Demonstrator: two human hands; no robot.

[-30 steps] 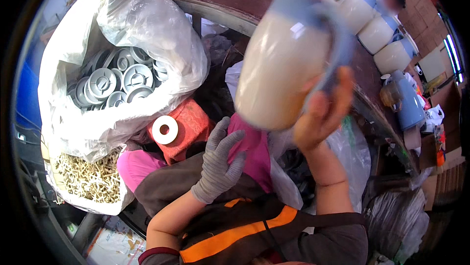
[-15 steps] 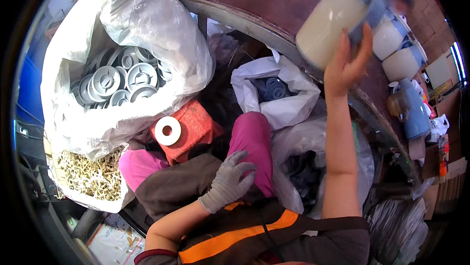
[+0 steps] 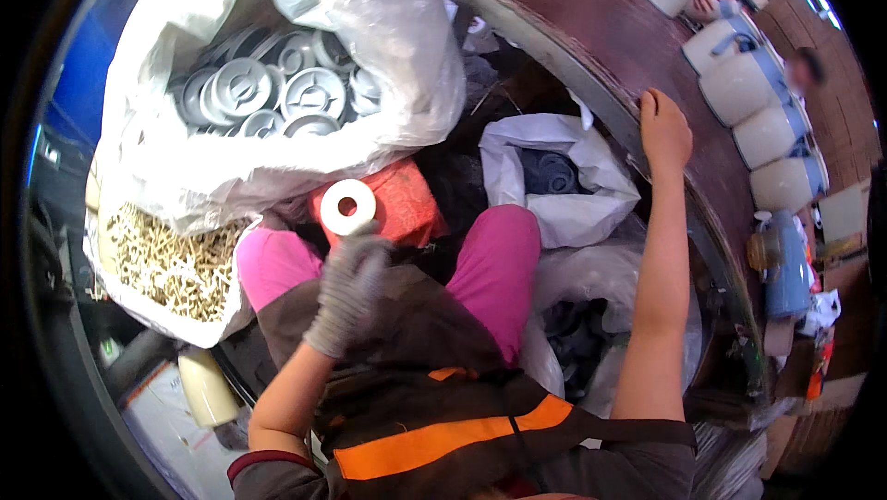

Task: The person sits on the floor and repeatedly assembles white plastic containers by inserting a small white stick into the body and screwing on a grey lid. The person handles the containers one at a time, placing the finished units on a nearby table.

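Dark counter [image 3: 591, 10] carrying cream-and-blue jugs [image 3: 739, 93]. Left, a plastic bag [image 3: 268, 163], seemingly opened wide for reaching grey discs [image 3: 242, 87]. A white bag [image 3: 573, 220] stands between knee [image 3: 494, 237] and counter; nearby, a red block [image 3: 411, 200]. Right hand [image 3: 666, 135] curled, seemingly empty, at the counter's edge. Gloved left hand [image 3: 351, 287], blurred, grip unclear, beside the block's white ring [image 3: 347, 188].

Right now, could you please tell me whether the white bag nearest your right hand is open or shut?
Open: the white bag has its mouth spread, and dark grey parts show inside.
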